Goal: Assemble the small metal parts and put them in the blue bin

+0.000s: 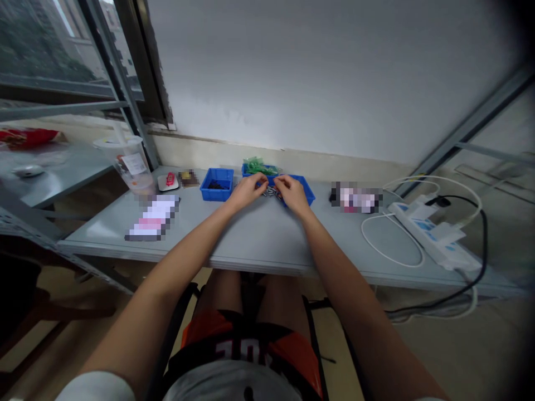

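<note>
Left hand (pixel 249 189) and right hand (pixel 292 193) held together over small metal parts (pixel 271 192), blue bins (pixel 217 184) ranged behind on the counter (pixel 259 234)

Very little can be read here. The dark shorts (pixel 238 348) at the bottom edge carry large pale characters across the front, something like "10", cut off by folds and the picture's blur, so the reading is unsure. The plastic cup (pixel 131 164) at the left of the table (pixel 259 239) bears a white label with dark print too small to make out. The power strip (pixel 430 234) on the right shows blue markings that cannot be read. Two spots on the table are pixelated and give no text.
</note>
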A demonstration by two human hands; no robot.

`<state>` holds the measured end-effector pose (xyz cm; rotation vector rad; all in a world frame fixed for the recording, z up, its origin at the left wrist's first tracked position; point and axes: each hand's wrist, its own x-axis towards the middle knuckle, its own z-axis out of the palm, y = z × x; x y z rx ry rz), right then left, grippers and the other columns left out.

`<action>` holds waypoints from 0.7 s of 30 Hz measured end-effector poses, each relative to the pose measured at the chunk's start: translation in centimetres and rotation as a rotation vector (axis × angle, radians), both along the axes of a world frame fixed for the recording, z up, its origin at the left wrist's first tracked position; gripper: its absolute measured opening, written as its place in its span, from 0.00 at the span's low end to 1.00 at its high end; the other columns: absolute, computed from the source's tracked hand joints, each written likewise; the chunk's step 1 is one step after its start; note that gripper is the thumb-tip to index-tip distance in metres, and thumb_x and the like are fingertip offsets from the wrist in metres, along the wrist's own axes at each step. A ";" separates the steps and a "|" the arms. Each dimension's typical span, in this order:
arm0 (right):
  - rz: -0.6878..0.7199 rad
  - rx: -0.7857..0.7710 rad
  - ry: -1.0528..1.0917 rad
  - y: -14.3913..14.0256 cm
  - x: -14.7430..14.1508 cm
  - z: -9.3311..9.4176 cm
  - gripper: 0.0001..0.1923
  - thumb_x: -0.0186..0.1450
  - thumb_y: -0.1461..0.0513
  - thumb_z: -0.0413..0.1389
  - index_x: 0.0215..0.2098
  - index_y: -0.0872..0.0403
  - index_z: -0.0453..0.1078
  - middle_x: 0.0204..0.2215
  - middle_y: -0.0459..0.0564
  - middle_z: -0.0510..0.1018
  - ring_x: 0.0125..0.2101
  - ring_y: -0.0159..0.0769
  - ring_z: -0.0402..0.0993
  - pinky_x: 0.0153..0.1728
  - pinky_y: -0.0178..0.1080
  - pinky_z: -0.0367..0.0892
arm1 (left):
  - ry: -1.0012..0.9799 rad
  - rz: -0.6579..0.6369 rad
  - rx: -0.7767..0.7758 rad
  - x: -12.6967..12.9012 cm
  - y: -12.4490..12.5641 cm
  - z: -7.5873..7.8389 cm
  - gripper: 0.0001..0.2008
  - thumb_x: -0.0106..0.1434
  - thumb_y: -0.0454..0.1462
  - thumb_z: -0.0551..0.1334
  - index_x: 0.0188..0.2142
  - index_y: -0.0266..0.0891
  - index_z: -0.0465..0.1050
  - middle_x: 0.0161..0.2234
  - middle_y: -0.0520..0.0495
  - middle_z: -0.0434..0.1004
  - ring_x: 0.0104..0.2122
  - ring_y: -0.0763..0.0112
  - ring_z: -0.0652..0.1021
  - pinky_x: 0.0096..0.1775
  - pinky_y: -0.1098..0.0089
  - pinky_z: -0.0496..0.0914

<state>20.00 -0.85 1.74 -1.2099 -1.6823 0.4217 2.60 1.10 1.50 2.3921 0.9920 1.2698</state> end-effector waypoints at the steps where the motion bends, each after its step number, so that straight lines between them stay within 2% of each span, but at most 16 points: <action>1: -0.003 0.003 0.013 0.0 0.1 0.0 0.12 0.64 0.54 0.53 0.36 0.53 0.73 0.30 0.49 0.79 0.31 0.36 0.73 0.37 0.38 0.67 | 0.014 0.000 0.004 0.0 0.1 -0.1 0.07 0.66 0.37 0.57 0.40 0.37 0.72 0.37 0.45 0.79 0.35 0.69 0.77 0.41 0.68 0.71; 5: 0.044 -0.015 -0.019 -0.1 -0.2 0.0 0.12 0.63 0.54 0.54 0.36 0.54 0.74 0.32 0.49 0.80 0.33 0.36 0.74 0.38 0.38 0.67 | 0.056 0.047 0.063 0.1 0.0 -0.1 0.05 0.64 0.36 0.59 0.37 0.36 0.72 0.37 0.44 0.78 0.38 0.66 0.77 0.43 0.67 0.70; 11: 0.057 -0.017 -0.036 -0.3 -0.4 0.0 0.12 0.64 0.55 0.54 0.36 0.54 0.74 0.34 0.51 0.80 0.34 0.37 0.75 0.39 0.39 0.68 | 0.147 0.025 -0.006 0.0 -0.4 0.2 0.07 0.65 0.37 0.58 0.40 0.37 0.74 0.37 0.44 0.79 0.36 0.66 0.78 0.40 0.68 0.69; 16: 0.089 -0.034 -0.074 -0.4 -0.4 -0.1 0.11 0.63 0.56 0.55 0.38 0.53 0.73 0.35 0.51 0.81 0.35 0.38 0.75 0.41 0.41 0.68 | 0.267 0.043 0.064 -0.2 -0.4 0.2 0.10 0.65 0.35 0.58 0.43 0.38 0.75 0.41 0.43 0.80 0.41 0.63 0.77 0.43 0.67 0.69; 21: 0.136 -0.054 -0.040 -0.1 -0.4 -0.4 0.09 0.63 0.58 0.55 0.38 0.53 0.73 0.35 0.50 0.80 0.36 0.37 0.75 0.42 0.40 0.68 | 0.290 0.068 0.088 -0.2 -0.5 0.3 0.09 0.65 0.35 0.59 0.43 0.37 0.76 0.41 0.43 0.79 0.42 0.62 0.77 0.44 0.66 0.69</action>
